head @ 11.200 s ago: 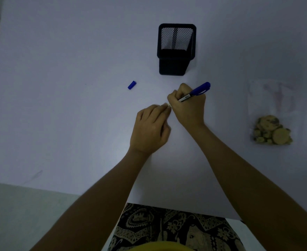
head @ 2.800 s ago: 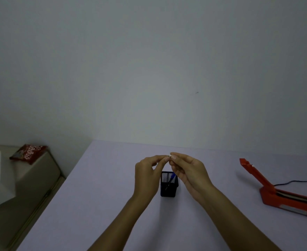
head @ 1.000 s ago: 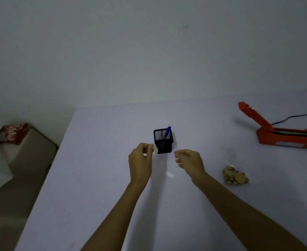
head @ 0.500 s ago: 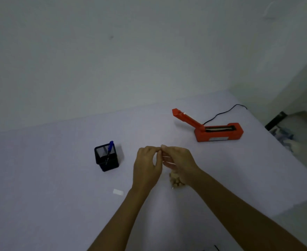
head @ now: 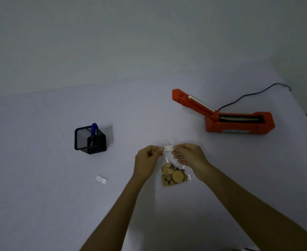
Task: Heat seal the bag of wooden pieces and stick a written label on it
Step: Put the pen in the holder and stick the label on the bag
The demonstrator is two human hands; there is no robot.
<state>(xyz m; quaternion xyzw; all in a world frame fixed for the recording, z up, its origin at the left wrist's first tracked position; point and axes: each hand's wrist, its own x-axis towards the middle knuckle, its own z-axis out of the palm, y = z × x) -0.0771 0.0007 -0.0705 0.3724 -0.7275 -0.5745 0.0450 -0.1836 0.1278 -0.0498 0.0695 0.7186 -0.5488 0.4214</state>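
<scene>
the pale desk (head: 40, 205) carries a black mesh pen holder (head: 90, 140), a small white paper slip (head: 101, 179), an open orange heat sealer (head: 230, 118) and a clear bag of wooden pieces (head: 174, 175)

Dim, bluish, soft shadows, wide-angle edge warping

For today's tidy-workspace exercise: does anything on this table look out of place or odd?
One stray item: a small white paper scrap lies loose on the table, apart from the pen holder. The heat sealer stands with its arm raised. Nothing looks spilled or damaged.
</scene>
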